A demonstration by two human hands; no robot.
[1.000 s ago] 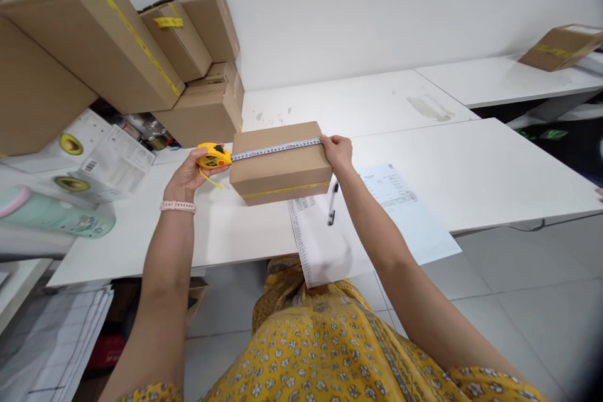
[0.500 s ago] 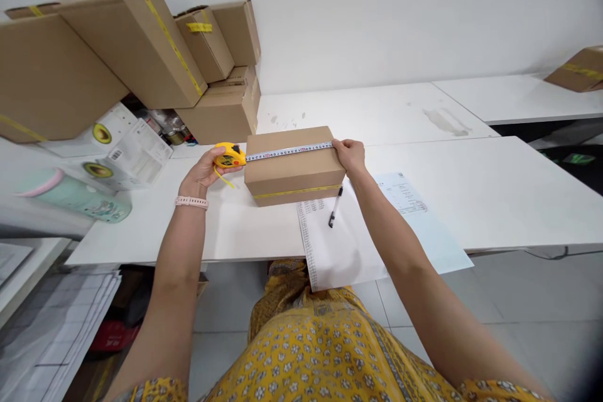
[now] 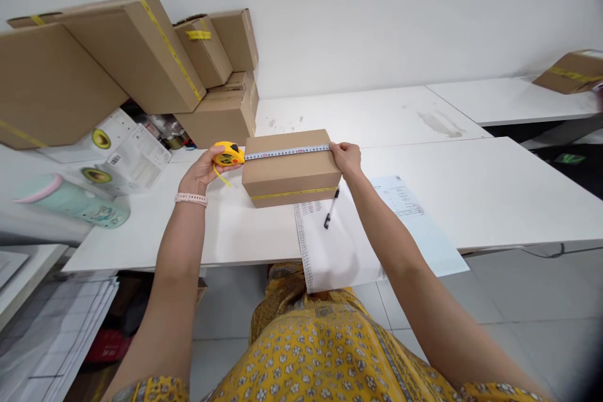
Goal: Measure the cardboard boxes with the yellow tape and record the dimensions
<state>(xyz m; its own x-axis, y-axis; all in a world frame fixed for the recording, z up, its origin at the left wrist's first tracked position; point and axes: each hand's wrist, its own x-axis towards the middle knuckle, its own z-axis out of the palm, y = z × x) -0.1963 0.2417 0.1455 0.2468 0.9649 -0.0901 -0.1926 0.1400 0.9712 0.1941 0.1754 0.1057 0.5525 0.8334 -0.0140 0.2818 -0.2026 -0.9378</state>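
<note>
A brown cardboard box (image 3: 291, 173) with a yellow strip along its near side stands on the white table. My left hand (image 3: 203, 166) grips the yellow case of a tape measure (image 3: 228, 154) at the box's left end, with a yellow strap dangling below. The pulled-out blade lies lengthwise across the top of the box. At the right end, my right hand (image 3: 346, 156) pinches the blade's tip against the box edge; the very tip is hidden by the fingers. A pen (image 3: 331, 208) rests on a spiral notebook (image 3: 339, 251) just in front of the box.
Large cardboard boxes (image 3: 141, 53) are stacked at the back left against the wall. Below them are white cartons with avocado prints (image 3: 136, 154) and a mint-green bottle (image 3: 80, 201). A printed sheet (image 3: 414, 220) lies beside the notebook. Another box (image 3: 570, 72) sits far right.
My hands keep the tape measure stretched over the box as before. The whole view has shifted slightly, and a bit of someone or something now shows at the far right edge.
</note>
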